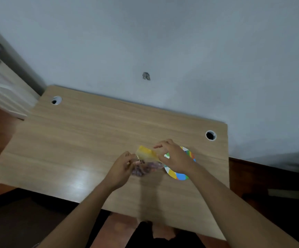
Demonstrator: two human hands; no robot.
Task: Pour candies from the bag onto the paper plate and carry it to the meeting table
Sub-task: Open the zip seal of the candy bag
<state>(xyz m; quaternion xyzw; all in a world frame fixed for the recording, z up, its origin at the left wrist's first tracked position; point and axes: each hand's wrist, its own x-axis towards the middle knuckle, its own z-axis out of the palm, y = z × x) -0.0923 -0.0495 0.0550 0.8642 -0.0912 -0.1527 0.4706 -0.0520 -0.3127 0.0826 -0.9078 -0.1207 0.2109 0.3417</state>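
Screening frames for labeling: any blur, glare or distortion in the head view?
Head view: soft overall, bag and both hands smeared by blur; glare patch on the desk near the left hand; wide-angle bending of desk edges; dim corners; plate partly hidden by the right hand.

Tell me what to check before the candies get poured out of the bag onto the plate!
1. Bag held: ok. The left hand grips the candy bag at its left side.
2. Second hand helping: cannot tell. The right hand is at the bag's yellow top, but its fingers look spread, so a grip is unclear.
3. Bag open: cannot tell. The top is blurred.
4. Plate in place: ok. The paper plate lies flat on the wooden table, just right of the bag.
5. Bag over the plate: not ok. Most of the bag sits left of the plate.
6. Plate free for candies: cannot tell. The right hand hides its middle.
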